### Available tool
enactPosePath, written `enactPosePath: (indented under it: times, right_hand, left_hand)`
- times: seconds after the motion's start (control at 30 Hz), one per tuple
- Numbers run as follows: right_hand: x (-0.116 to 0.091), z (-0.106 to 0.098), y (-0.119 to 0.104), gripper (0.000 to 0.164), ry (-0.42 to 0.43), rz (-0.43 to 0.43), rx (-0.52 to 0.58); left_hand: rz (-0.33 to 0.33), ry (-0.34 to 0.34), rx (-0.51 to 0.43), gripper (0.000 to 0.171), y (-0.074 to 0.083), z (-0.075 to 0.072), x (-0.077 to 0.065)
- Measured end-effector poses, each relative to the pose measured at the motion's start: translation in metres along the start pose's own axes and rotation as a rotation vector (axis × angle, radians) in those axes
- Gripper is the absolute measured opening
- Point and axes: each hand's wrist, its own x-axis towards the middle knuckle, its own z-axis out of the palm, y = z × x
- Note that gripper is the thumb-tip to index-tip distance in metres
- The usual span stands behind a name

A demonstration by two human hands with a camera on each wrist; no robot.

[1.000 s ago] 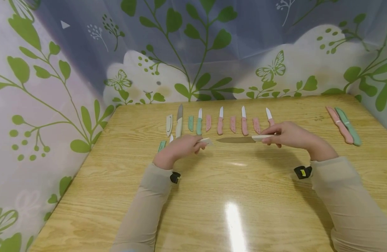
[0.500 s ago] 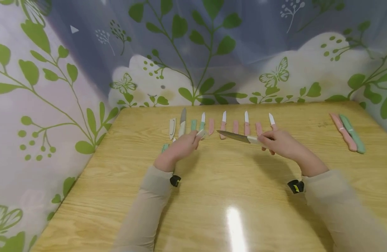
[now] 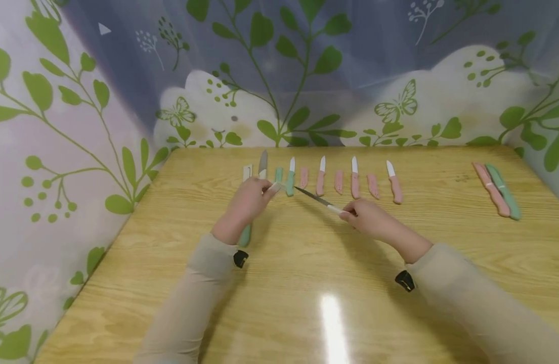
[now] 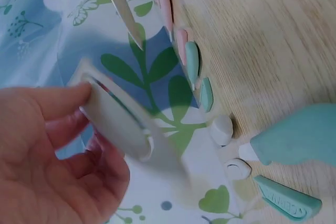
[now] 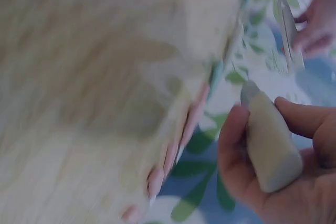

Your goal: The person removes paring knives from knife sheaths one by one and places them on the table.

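Note:
My left hand [image 3: 252,199] pinches a white knife sheath [image 4: 121,114] between thumb and fingers, held up over the left part of the row. In my right hand [image 3: 368,217] is a knife, gripped by its cream handle [image 5: 270,140]. Its grey blade [image 3: 312,196] points left and away, the tip a short gap from the sheath in the head view. In the left wrist view the blade [image 4: 122,11] shows at the top, apart from the sheath. Below my left hand lies a green-handled knife [image 4: 294,135] with a green sheath [image 4: 289,198] close by.
Along the back of the wooden table [image 3: 284,288] lies a row of small knives and sheaths, among them a green knife [image 3: 291,177], a pink knife [image 3: 394,183] and a pink sheath [image 3: 373,186]. A white-handled knife [image 3: 263,163] is at its left. Sheathed pink [image 3: 490,189] and green [image 3: 503,191] knives lie at right.
Both hands have moved left. The knife in my right hand has turned from lying sideways to slanting away, tip up-left. The sheath and knife stay in the hands.

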Motion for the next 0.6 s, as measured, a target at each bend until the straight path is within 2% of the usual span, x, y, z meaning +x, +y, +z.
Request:
enactPosePath:
  times: [0.17, 0.3, 0.43, 0.6]
  right_hand:
    - [0.009, 0.017, -0.018, 0.032, 0.016, 0.047, -0.092]
    - [0.015, 0.03, -0.026, 0.031, 0.007, 0.073, -0.095]
    - [0.021, 0.041, -0.033, 0.028, -0.017, 0.099, -0.086]
    - [0.029, 0.055, -0.044, 0.022, -0.063, 0.142, -0.106]
  left_hand:
    - [-0.136, -0.042, -0.088, 0.021, -0.006, -0.002, -0.002]
    - [-0.234, -0.115, -0.118, 0.029, -0.013, 0.001, 0.0]
    - [-0.243, -0.193, -0.099, 0.045, -0.022, 0.007, 0.007]
    - [-0.228, -0.248, -0.08, 0.044, -0.03, 0.013, 0.015]
